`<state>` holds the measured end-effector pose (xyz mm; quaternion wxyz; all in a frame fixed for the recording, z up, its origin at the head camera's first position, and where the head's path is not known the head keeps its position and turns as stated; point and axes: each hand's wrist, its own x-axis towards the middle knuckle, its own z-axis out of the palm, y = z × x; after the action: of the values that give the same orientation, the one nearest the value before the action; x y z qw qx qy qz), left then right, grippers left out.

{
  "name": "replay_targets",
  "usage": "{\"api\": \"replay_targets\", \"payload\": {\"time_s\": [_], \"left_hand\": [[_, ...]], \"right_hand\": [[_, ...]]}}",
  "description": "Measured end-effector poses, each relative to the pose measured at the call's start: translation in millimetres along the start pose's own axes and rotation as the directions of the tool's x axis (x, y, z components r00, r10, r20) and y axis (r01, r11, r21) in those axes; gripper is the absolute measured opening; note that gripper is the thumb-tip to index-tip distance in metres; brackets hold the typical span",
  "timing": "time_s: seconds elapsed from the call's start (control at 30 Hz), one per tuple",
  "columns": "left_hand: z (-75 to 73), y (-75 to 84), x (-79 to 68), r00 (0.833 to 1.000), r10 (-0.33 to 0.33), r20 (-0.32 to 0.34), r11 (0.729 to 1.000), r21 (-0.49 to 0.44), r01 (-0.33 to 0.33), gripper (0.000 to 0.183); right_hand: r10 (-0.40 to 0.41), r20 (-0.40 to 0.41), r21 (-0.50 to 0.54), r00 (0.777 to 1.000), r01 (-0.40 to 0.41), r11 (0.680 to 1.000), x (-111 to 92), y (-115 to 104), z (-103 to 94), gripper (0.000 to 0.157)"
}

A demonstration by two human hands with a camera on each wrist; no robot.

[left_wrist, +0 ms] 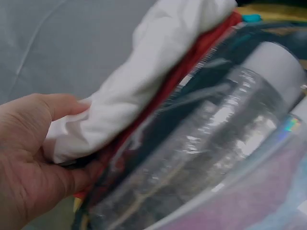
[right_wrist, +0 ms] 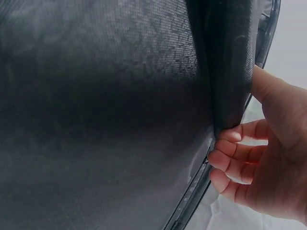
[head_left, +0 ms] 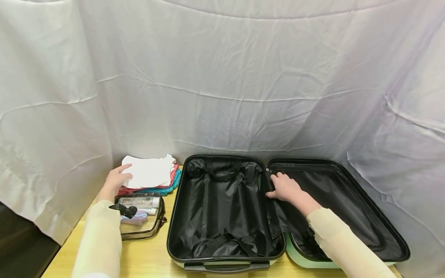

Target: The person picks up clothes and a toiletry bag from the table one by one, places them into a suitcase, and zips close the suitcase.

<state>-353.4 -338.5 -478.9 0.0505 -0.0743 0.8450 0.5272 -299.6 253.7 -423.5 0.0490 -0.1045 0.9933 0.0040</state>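
Observation:
At the left, my left hand (head_left: 116,180) grips the left edge of a folded white garment (head_left: 146,172). In the left wrist view, one finger lies over the white cloth (left_wrist: 110,115) while others go beneath it. The garment tops a stack with red cloth (head_left: 172,174) and teal cloth (head_left: 175,183) under it. My right hand (head_left: 285,188) is at the middle seam of an open suitcase (head_left: 222,204). There it pinches the black lining flap (right_wrist: 230,62) with curled fingers, next to a zipper (right_wrist: 192,187).
A clear pouch (head_left: 142,229) with black edging lies in front of the clothes, holding a white-capped bottle (head_left: 139,201) and a pale purple item (head_left: 137,218). The suitcase lid half (head_left: 333,185) lies open at the right. Grey curtains (head_left: 243,77) hang behind the wooden table (head_left: 146,256).

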Motion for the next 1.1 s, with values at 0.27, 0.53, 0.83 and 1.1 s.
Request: {"api": "replay_targets", "payload": {"time_s": [0.27, 0.53, 0.83, 1.1], "left_hand": [[13.8, -3.3, 1.3, 0.979, 0.07, -0.191, 0.989, 0.14, -0.043, 0.067], [19.9, 1.8, -2.1, 0.956, 0.145, -0.254, 0.964, 0.253, -0.079, 0.059], [22.7, 6.0, -10.7, 0.932, 0.171, -0.321, 0.973, 0.202, -0.109, 0.053], [20.3, 26.6, -17.4, 0.882, 0.274, -0.383, 0.957, 0.198, -0.212, 0.048]], "right_hand": [[0.016, 0.011, -0.015, 1.0, -0.015, 1.0, 1.6, -0.8, -0.9, 0.073], [0.038, 0.033, -0.017, 0.999, -0.038, 0.999, 3.6, -4.5, -5.2, 0.074], [0.026, 0.05, -0.014, 0.998, -0.026, 1.0, 2.2, -7.2, -6.2, 0.074], [0.015, 0.046, -0.013, 0.999, -0.015, 1.0, 1.5, -6.6, -8.5, 0.072]]}}
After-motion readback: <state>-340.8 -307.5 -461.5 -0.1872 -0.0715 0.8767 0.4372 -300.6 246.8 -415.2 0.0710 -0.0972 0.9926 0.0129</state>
